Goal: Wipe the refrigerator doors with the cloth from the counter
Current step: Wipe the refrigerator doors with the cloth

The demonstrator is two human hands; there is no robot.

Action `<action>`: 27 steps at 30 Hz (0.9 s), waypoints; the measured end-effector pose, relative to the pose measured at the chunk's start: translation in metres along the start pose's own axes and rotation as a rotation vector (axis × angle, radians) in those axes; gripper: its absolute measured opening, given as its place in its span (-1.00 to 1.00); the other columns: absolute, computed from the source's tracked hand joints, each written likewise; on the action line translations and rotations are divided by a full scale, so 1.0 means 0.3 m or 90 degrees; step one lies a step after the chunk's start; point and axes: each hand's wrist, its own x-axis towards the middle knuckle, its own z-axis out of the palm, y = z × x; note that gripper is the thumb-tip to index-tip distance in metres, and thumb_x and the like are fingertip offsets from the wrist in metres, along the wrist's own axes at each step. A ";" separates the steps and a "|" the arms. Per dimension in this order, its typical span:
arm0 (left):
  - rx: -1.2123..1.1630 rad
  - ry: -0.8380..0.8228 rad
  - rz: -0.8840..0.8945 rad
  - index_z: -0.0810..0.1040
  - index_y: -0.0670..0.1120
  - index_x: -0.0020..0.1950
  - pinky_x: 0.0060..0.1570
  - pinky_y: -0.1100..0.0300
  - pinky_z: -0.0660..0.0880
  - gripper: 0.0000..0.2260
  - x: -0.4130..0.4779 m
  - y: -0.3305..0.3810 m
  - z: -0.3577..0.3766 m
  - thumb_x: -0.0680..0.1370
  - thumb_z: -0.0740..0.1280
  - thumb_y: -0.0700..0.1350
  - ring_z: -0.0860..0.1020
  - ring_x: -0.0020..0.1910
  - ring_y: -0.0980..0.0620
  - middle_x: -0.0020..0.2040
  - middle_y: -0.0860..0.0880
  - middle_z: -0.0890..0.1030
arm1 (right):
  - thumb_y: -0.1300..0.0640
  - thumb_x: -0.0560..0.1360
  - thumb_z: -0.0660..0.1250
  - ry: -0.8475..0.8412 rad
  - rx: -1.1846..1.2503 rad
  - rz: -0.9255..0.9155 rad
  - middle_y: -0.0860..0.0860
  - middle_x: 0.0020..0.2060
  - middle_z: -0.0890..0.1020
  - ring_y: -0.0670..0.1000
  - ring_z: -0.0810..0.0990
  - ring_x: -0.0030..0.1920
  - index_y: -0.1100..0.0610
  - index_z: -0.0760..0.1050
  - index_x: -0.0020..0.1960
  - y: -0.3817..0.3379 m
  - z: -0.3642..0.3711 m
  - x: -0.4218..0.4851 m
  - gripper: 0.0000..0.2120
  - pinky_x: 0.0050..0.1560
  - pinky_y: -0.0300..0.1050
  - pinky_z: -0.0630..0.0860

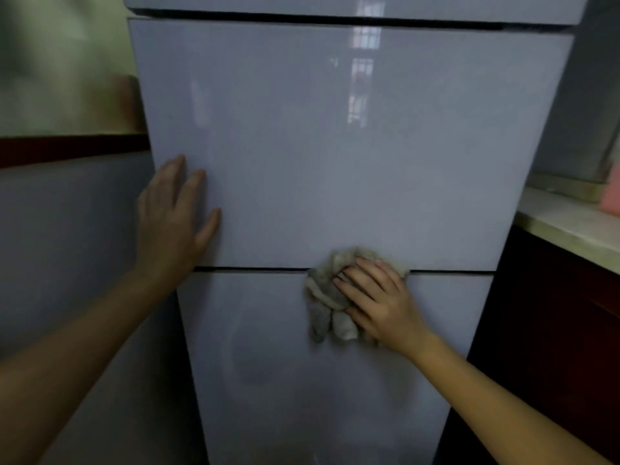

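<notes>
pale counter (567, 226) at right bears a pink object (611, 196).

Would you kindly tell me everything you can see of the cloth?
The cloth is a crumpled beige-grey rag that looks soft and fuzzy, like worn terry. It is bunched against the fridge front, right of centre, straddling the dark gap between the middle door and the lower door. The right hand presses it to the surface with spread, fairly straight fingers. Loose folds hang below and left of the fingers.
</notes>
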 end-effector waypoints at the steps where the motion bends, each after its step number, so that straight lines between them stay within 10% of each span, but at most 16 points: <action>1: -0.004 0.001 -0.008 0.37 -0.17 0.50 0.42 -0.20 0.28 -0.47 -0.003 0.020 0.009 0.60 0.30 0.07 0.26 0.53 -0.32 0.56 -0.31 0.26 | 0.03 0.65 0.31 -0.005 -0.012 0.016 0.10 0.40 0.53 0.17 0.41 0.48 0.11 0.54 0.42 0.031 -0.024 -0.033 -0.62 0.53 0.18 0.31; 12: -0.011 -0.021 -0.070 0.32 -0.15 0.55 0.48 -0.16 0.20 -0.42 -0.019 0.085 0.020 0.61 0.28 0.11 0.16 0.60 -0.24 0.62 -0.25 0.18 | 0.03 0.59 0.34 -0.026 -0.036 0.085 0.12 0.41 0.44 0.25 0.38 0.47 0.18 0.51 0.44 0.159 -0.096 -0.188 -0.54 0.51 0.28 0.30; 27: 0.081 -0.071 0.077 0.42 -0.19 0.50 0.49 -0.09 0.35 -0.49 -0.072 -0.086 -0.036 0.65 0.31 0.07 0.32 0.53 -0.26 0.57 -0.27 0.31 | 0.13 0.54 0.41 0.081 0.140 0.057 0.15 0.34 0.59 0.21 0.44 0.44 0.14 0.59 0.35 -0.347 0.194 0.353 -0.62 0.56 0.15 0.21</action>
